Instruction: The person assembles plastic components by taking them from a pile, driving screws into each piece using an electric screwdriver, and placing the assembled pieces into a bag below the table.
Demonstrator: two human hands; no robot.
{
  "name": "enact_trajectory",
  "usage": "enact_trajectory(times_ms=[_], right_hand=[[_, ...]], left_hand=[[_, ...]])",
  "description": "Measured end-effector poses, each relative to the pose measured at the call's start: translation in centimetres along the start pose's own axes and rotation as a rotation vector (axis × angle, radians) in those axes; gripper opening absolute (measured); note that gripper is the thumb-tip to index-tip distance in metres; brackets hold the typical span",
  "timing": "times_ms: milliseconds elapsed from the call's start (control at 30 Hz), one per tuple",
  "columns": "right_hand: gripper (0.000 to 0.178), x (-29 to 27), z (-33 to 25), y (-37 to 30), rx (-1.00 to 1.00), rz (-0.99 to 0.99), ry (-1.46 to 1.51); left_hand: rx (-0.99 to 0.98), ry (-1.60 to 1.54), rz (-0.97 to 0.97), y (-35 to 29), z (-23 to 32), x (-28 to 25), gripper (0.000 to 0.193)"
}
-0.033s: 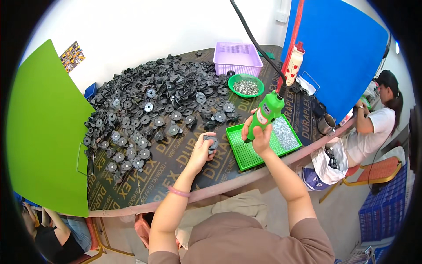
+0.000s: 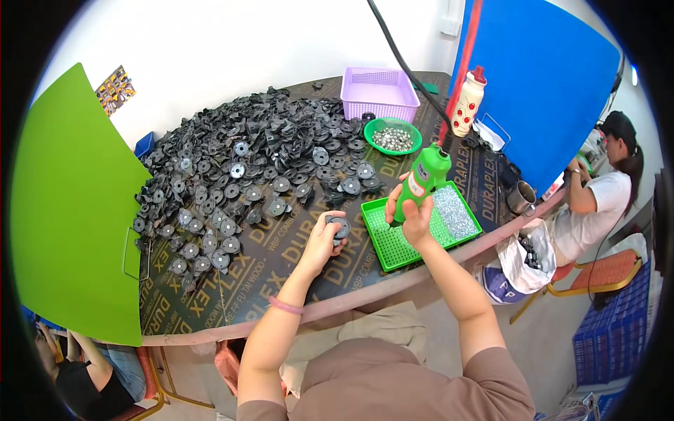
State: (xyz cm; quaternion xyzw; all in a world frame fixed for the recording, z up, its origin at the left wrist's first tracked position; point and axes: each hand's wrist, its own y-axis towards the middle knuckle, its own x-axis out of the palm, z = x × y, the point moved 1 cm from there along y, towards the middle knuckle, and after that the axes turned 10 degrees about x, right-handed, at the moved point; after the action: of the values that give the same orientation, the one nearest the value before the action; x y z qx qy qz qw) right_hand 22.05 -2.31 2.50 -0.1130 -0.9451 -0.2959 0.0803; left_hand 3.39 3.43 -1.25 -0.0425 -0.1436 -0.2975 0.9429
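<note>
Between the thumb and fingers of my left hand (image 2: 323, 245) is a round black plastic part (image 2: 339, 228), held just above the dark tabletop. My right hand (image 2: 413, 217) is wrapped around a green electric screwdriver (image 2: 425, 175), which leans with its cord end up and away from me. Its lower tip is hard to make out near my fingers. Beneath that hand lies a green perforated tray (image 2: 393, 254) with a heap of small silvery screws (image 2: 455, 214) at its right side. A large pile of similar black parts (image 2: 239, 151) spreads to the left of both hands.
Behind the tray stand a green bowl (image 2: 372, 142) of small metal pieces, a lilac basket (image 2: 382, 105) and a cream bottle (image 2: 468, 105). A green panel (image 2: 81, 210) and a blue panel (image 2: 537, 84) flank the table. Co-workers sit at right (image 2: 597, 189) and lower left (image 2: 91, 372).
The top of the electric screwdriver has tipped slightly to the left, its cord shifting with it. My left hand and the black part have stayed in place.
</note>
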Motion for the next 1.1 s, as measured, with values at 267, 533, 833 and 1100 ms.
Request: enact_trajectory(times_ms=[267, 533, 833, 1100], right_hand=[[0.063, 0.8, -2.4, 0.2, -0.066, 0.07, 0.155], [0.068, 5.4, -3.7, 0.4, -0.127, 0.003, 0.354], [0.067, 6.0, -2.6, 0.7, -0.094, -0.004, 0.361], [0.064, 6.2, -1.9, 0.4, -0.042, -0.009, 0.337]], left_hand=[[-0.017, -0.033, -0.087, -0.5, -0.3, 0.8, 0.025], [-0.045, -0.075, -0.109, -0.6, -0.1, 0.7, 0.024], [-0.052, -0.132, -0.153, -0.8, 0.0, 0.6, 0.022], [0.062, 0.012, -0.103, -1.0, -0.1, 1.0, 0.022]])
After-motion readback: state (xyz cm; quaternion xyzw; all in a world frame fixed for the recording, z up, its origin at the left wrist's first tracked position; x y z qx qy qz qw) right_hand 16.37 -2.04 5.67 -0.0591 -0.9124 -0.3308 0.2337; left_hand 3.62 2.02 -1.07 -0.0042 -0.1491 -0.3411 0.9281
